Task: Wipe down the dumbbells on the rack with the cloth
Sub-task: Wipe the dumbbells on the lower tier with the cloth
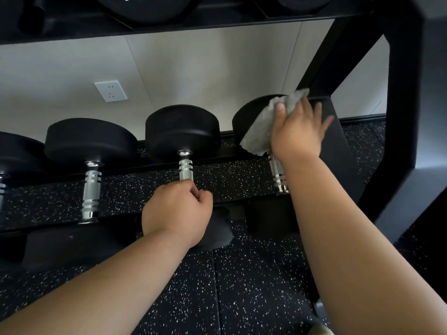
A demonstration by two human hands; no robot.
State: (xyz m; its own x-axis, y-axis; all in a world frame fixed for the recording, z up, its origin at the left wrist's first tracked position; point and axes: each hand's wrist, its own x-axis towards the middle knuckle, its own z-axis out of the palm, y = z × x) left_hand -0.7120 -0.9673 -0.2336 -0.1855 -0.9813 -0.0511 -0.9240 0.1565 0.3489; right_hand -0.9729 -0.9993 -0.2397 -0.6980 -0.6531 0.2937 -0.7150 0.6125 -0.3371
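Several black dumbbells with knurled chrome handles lie across the lower rails of a black rack (399, 105). My right hand (296, 134) presses a grey cloth (262, 126) against the far head of the rightmost dumbbell (249, 117), fingers spread over the cloth. My left hand (176, 211) grips the near end of the chrome handle of the middle dumbbell (182, 131), covering that part of the handle. Left of it lies another dumbbell (89, 141), untouched.
An upper shelf (169, 22) with larger black weights hangs close overhead. The thick rack upright stands right beside my right hand. A wall with a white socket (110, 91) is behind. Speckled black rubber floor (242, 286) lies below.
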